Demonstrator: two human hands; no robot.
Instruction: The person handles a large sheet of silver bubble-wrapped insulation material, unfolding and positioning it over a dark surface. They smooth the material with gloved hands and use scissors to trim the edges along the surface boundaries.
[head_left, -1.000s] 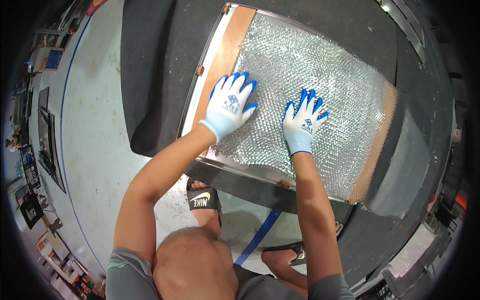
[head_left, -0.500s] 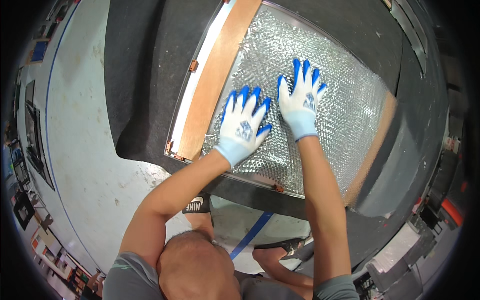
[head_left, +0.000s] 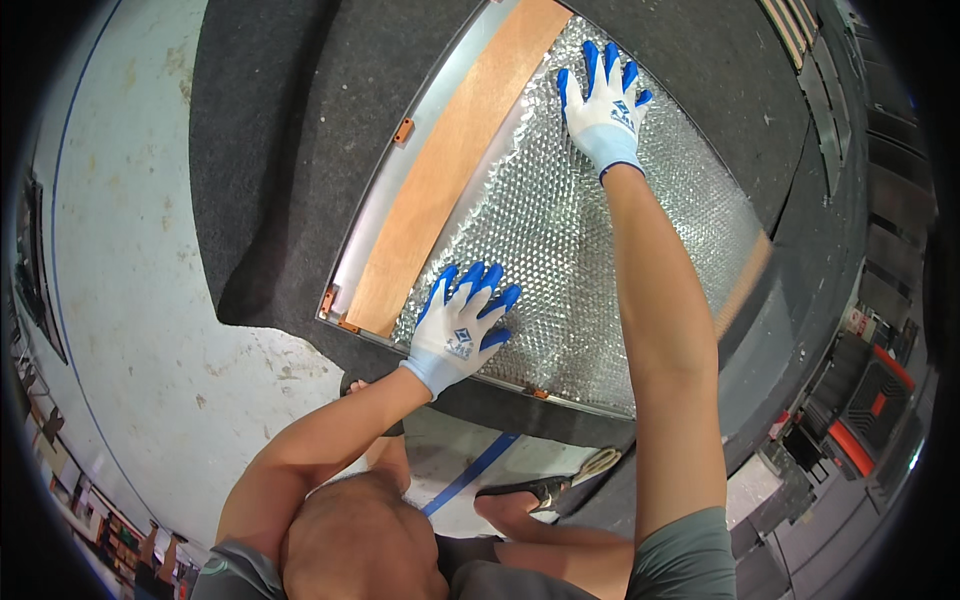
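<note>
A silvery sheet with a fine honeycomb pattern (head_left: pixel 550 250) lies inside a shallow metal-edged frame (head_left: pixel 372 205). My left hand (head_left: pixel 462 318), in a white glove with blue fingertips, rests on the sheet near its close left corner, fingers spread. My right hand (head_left: pixel 607 105), gloved the same way, lies flat near the sheet's far edge with its fingers apart. Neither hand holds anything. Beside the sheet on the left runs a flat wooden strip (head_left: pixel 455 150). Small orange-brown blocks (head_left: pixel 403 131) sit along the frame's edge. A tan strip (head_left: pixel 742 290) borders the sheet's right side.
Under the frame is a dark grey, felt-like covering (head_left: pixel 260 150) with a curved outline. The pale floor (head_left: pixel 270 400) carries a blue tape line (head_left: pixel 470 472). My foot wears a black shoe (head_left: pixel 530 492). Black and red equipment (head_left: pixel 872 410) stands at the right.
My hands have moved apart over the sheet: the right reached toward the far edge, the left slid back toward the close left corner. The view has shifted slightly.
</note>
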